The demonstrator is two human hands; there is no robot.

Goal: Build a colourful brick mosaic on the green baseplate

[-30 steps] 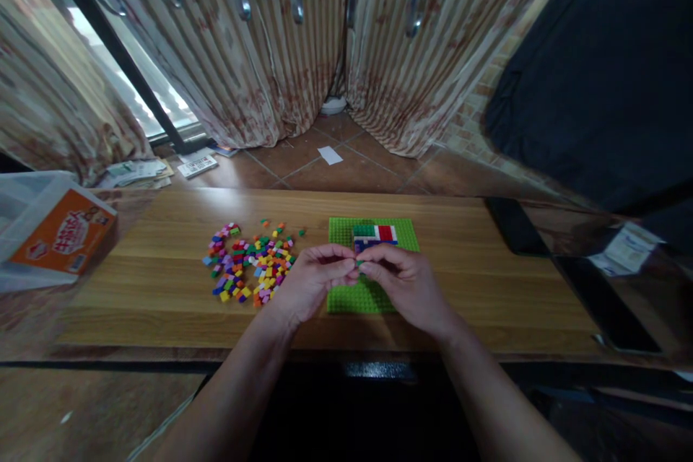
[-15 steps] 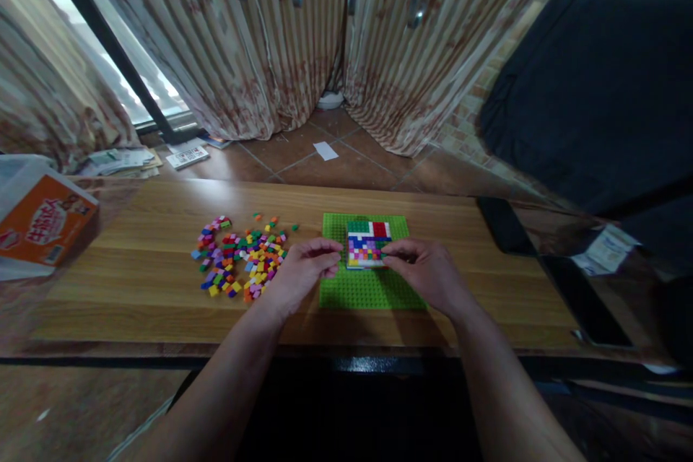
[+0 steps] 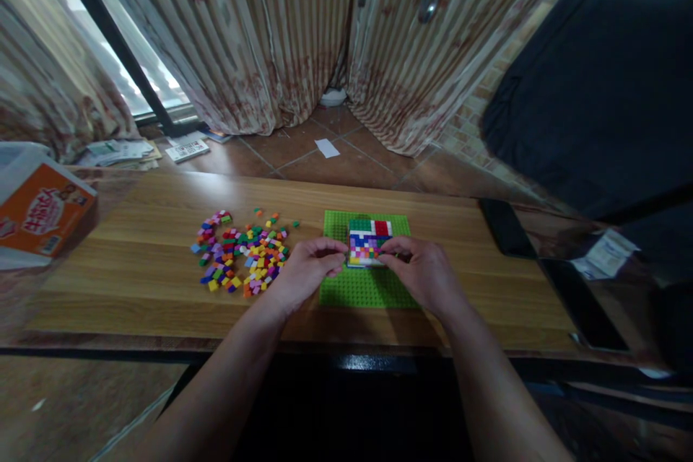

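Observation:
A green studded baseplate (image 3: 351,292) lies on the wooden table. On it sits a square build of small toy bricks (image 3: 369,240), with green, red and white at its far side and mixed colours nearer me. My right hand (image 3: 422,267) is closed in a pinch over the build's right near part, with what looks like a tiny green brick at the fingertips. At the build's left edge, my left hand (image 3: 311,271) has thumb and forefinger pinched together; whatever is between them is hidden. Loose coloured bricks (image 3: 263,260) are spread left of the baseplate.
Two dark phone-like slabs lie at the table's right: one farther back (image 3: 506,227), one nearer (image 3: 585,303). An orange-labelled plastic tub (image 3: 46,209) stands at the far left. Curtains (image 3: 292,50) hang beyond the table (image 3: 135,260).
My right hand has shifted slightly left over the brick build, and my left hand has moved a little closer to its left edge. The camera view has tilted slightly.

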